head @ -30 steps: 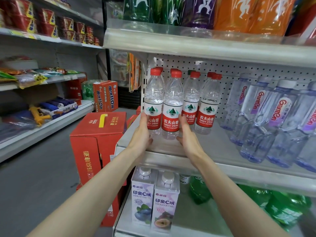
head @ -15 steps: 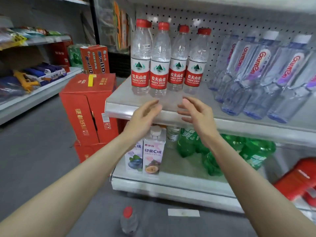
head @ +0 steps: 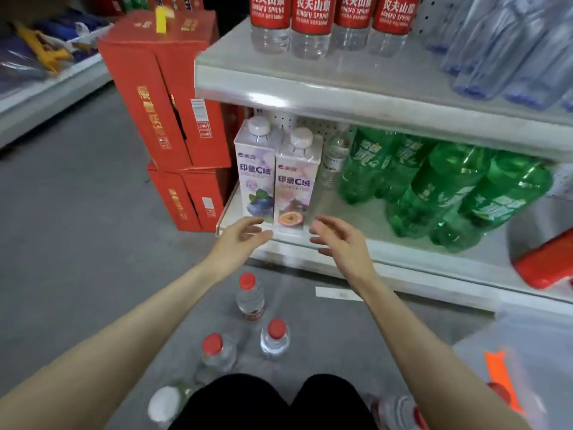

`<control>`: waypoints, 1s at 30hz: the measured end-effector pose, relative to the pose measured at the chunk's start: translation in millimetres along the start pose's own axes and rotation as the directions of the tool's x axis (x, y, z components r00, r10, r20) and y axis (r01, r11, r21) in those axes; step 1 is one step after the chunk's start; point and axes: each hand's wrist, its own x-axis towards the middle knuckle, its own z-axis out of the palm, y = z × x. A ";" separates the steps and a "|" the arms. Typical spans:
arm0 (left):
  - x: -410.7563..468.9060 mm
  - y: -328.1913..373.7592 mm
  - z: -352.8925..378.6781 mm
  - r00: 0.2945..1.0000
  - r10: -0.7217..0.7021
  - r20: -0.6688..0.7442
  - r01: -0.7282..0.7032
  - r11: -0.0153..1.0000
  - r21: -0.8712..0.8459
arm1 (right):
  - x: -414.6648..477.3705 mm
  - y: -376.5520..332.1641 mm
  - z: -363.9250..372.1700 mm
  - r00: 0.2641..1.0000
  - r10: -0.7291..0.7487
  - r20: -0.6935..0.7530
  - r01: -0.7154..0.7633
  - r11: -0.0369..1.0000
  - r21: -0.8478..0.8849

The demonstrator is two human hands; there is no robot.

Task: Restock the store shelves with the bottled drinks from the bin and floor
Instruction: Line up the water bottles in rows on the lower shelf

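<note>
- Presently, in the head view, the left hand (head: pixel 240 240) and the right hand (head: pixel 338 240) are held out side by side with palms turned toward each other. The fingers are loosely spread and neither hand holds anything.
- Both hands are in front of the front lip of the lower shelf (head: pixel 403 254), with a clear gap between them.
- Three red-capped water bottles (head: pixel 249 297) stand upright on the grey floor (head: pixel 77 243) below the hands, apart from one another. A white-capped bottle (head: pixel 164 403) stands by the left knee, and another bottle (head: pixel 397 411) shows beside the right knee, partly hidden.
- A translucent bin (head: pixel 511 367) with an orange latch sits at the lower right. Its contents are too blurred to tell.
- On the upper shelf (head: pixel 310 100), four red-labelled water bottles (head: pixel 310 26) stand in a row set back from the edge, with bare shelf in front of them. Clear blue-tinted bottles (head: pixel 511 57) stand to their right.
- On the lower shelf, two drink cartons (head: pixel 297 181) stand touching at the left front corner. Green bottles (head: pixel 434 187) fill the right part, and there is bare shelf between the two groups.
- Stacked red boxes (head: pixel 164 88) stand just beside the left end of the shelves. Open floor lies to their left.
- A white strip (head: pixel 338 294) lies on the floor near the shelf base.
</note>
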 end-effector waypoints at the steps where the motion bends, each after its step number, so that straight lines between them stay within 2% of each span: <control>1: -2.9 -13.5 -1.3 0.999 -0.034 0.006 0.034 0.999 0.001 | -2.7 12.5 3.7 1.000 0.028 0.010 -0.028 1.000 -0.007; 9: -15.0 -83.0 -2.5 0.984 -0.156 0.084 0.151 0.986 0.066 | -16.8 77.8 25.3 0.979 0.178 0.100 -0.170 0.982 -0.085; 19: -9.9 -116.3 -0.2 0.993 -0.072 0.098 0.053 0.981 0.184 | -23.7 103.1 27.2 0.967 0.228 0.112 -0.217 0.971 -0.099; 25: -8.4 -92.2 -3.7 0.999 0.009 0.036 -0.016 0.981 0.192 | -22.2 82.9 22.3 0.974 0.180 0.136 -0.171 0.982 -0.076; 30: -10.3 -11.4 -20.9 0.988 0.146 0.053 -0.149 0.987 0.062 | -13.8 38.0 18.4 0.982 0.091 0.166 -0.078 0.994 -0.081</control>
